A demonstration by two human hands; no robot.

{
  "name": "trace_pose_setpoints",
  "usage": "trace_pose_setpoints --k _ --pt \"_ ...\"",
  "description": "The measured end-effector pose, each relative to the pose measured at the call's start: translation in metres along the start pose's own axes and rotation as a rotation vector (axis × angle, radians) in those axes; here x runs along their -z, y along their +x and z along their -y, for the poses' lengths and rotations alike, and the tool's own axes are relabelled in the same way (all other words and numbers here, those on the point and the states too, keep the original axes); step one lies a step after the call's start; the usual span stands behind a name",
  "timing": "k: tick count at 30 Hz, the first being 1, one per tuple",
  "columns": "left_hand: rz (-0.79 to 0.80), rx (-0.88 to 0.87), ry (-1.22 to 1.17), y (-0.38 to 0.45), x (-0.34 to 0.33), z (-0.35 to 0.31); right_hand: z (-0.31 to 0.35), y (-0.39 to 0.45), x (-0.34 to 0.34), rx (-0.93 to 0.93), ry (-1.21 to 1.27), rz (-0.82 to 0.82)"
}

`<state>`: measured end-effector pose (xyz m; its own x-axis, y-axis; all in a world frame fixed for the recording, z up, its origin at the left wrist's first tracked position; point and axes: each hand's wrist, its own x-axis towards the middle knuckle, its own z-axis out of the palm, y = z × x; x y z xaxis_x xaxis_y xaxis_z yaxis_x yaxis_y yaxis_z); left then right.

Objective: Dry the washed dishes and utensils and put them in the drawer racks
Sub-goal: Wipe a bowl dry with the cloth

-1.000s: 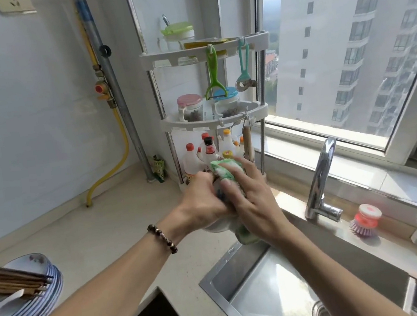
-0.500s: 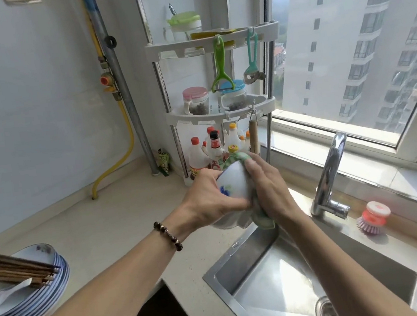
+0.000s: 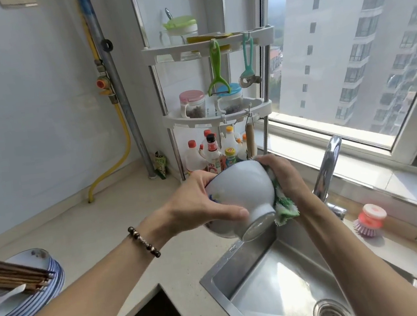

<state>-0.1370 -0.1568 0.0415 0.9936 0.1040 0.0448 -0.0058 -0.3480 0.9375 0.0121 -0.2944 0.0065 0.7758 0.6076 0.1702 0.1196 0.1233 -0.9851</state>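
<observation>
White ceramic, with a blue mark near its rim — the bowl [image 3: 243,193] was held in the air above the near-left corner of the steel sink [image 3: 283,287], tipped so that its foot ring faced the camera. The left hand [image 3: 197,206] gripped it from the left, thumb laid along the wall just above the foot, the other fingers curled round the far side of the rim. The right hand [image 3: 284,174] pressed a green-and-white cloth [image 3: 284,206] against the bowl's right side; its fingers were curled over the cloth, though their tips were hidden behind the bowl. A beaded bracelet [image 3: 144,242] sat on the left wrist.

At the near left of the counter [image 3: 100,228] stood a stack of blue-rimmed plates [image 3: 35,297] — brown chopsticks [image 3: 14,273] and a white spoon [image 3: 1,298] lay on top. Right of the tap [image 3: 328,169], a pink dish brush [image 3: 370,219] rested on the ledge.
</observation>
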Motion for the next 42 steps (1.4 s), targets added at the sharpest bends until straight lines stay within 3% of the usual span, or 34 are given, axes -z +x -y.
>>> trace_pose_setpoints --k 4,7,11,15,20,24,26,28,30,32,35,36,38,42 --pt "0.174 0.169 0.276 0.014 0.004 -0.016 0.006 -0.001 -0.012 0.12 -0.253 0.169" --pt "0.07 0.132 0.252 0.016 -0.002 -0.008 0.011 -0.009 -0.021 0.192 -0.203 0.094" --pt "-0.152 0.034 0.106 0.017 -0.008 0.009 -0.014 -0.026 -0.036 0.341 -0.463 0.129" --pt "-0.167 -0.009 0.092 0.009 -0.015 0.011 -0.011 -0.016 -0.02 0.03 0.14 0.062" --pt "-0.24 0.039 0.053 0.013 -0.015 0.013 -0.021 -0.025 -0.03 0.17 -0.114 0.087" --pt "-0.218 0.035 0.087 0.011 -0.023 0.012 -0.015 -0.012 -0.016 -0.183 0.421 0.128" --pt "-0.265 0.074 0.079 0.015 -0.022 0.015 -0.017 -0.011 -0.019 -0.118 0.239 0.081" --pt "-0.279 0.081 0.116 0.019 -0.025 0.016 -0.025 -0.013 -0.027 0.148 -0.073 0.05" --pt "-0.265 0.07 0.157 0.021 -0.03 0.015 -0.035 -0.015 -0.031 0.231 -0.154 0.059" --pt "-0.246 0.056 0.158 0.017 -0.03 0.013 -0.037 -0.015 -0.03 0.112 0.044 0.073" --pt "-0.251 0.072 0.006 0.006 -0.022 0.011 -0.025 -0.014 -0.018 -0.274 0.474 0.12" --pt "-0.286 0.087 -0.07 0.004 -0.02 0.012 -0.023 -0.017 -0.017 -0.359 0.525 0.108" --pt "-0.437 0.138 -0.214 0.006 -0.02 0.015 -0.023 -0.024 -0.027 -0.345 0.47 0.027" --pt "-0.729 0.303 -0.483 0.01 -0.031 0.017 -0.034 -0.033 -0.059 -0.029 0.145 -0.167"
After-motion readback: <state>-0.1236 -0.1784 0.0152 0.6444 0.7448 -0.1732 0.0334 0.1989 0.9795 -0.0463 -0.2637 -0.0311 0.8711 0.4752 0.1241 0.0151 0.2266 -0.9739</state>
